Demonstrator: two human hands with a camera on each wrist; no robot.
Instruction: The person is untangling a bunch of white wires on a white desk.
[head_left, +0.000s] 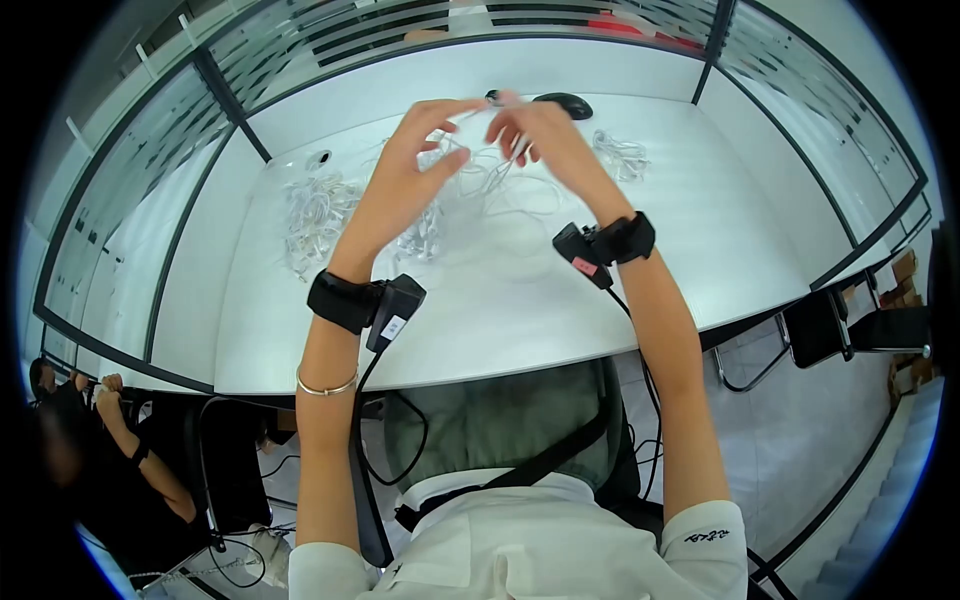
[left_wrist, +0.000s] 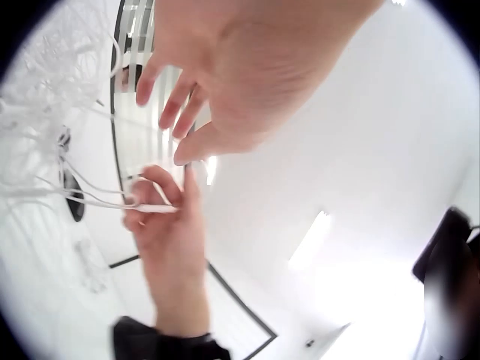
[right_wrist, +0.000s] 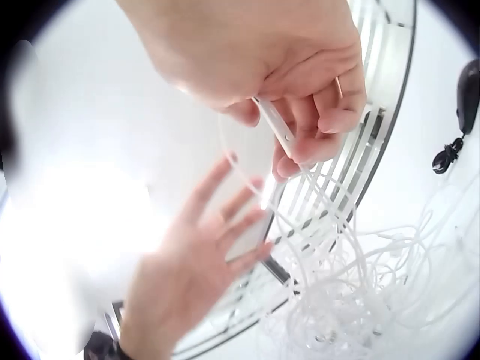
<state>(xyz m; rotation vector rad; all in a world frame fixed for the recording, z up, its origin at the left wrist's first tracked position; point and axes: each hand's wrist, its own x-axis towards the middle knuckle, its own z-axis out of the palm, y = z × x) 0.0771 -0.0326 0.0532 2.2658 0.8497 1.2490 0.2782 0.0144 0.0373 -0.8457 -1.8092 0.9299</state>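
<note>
My right hand point(head_left: 548, 135) grips a slim white stick-like piece point(right_wrist: 276, 127) of a white cable, fingers curled round it. Thin white strands point(right_wrist: 319, 196) run down from its end toward a loose tangle of clear and white cable point(right_wrist: 337, 300). Facing it, my left hand point(head_left: 408, 170) is raised with its fingers spread and nothing in them. In the left wrist view the left thumb comes close to the right fingertips. The head view shows both hands above the far half of the white table point(head_left: 500, 320).
A large heap of white cables point(head_left: 318, 215) lies on the left of the table, and a small coiled bundle point(head_left: 622, 157) on the right. At the back is a black computer mouse point(head_left: 567, 104). Low partitions point(head_left: 590, 75) enclose the table. Another person point(head_left: 140, 450) sits at far left.
</note>
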